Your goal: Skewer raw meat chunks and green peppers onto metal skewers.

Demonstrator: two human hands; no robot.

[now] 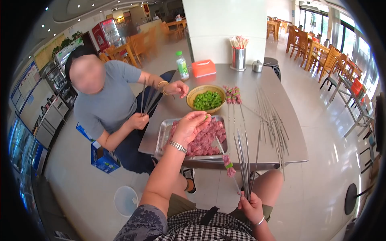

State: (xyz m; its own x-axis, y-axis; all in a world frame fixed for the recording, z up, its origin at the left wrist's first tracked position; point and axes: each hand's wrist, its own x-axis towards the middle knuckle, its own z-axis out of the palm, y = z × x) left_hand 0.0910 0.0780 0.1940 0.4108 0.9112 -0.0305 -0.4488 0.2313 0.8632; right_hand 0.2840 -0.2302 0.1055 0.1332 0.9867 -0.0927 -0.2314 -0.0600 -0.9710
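Note:
My left hand (pixel 193 126), with a metal watch on its wrist, pinches a small piece of green pepper (pixel 206 117) above a metal tray (pixel 160 140) of raw meat chunks (pixel 206 141). Down by my lap, my right hand (pixel 251 206) grips a fan of flat metal skewers (pixel 246 168), points up. One of these leans left and bears a threaded stack (pixel 229 165) of meat, green pepper and meat. Its bare tip overlaps the tray in view. Behind my left hand stands a yellowish bowl (pixel 190 102) of cut green peppers (pixel 207 101).
Loaded skewers (pixel 232 95) and a pile of bare skewers (pixel 273 123) lie on the metal table (pixel 193 164). Behind are a bottle (pixel 182 67), an orange box (pixel 204 68) and a metal holder (pixel 238 58). A person (pixel 111 87) sits at left with skewers. A bucket (pixel 125 201) stands on the floor.

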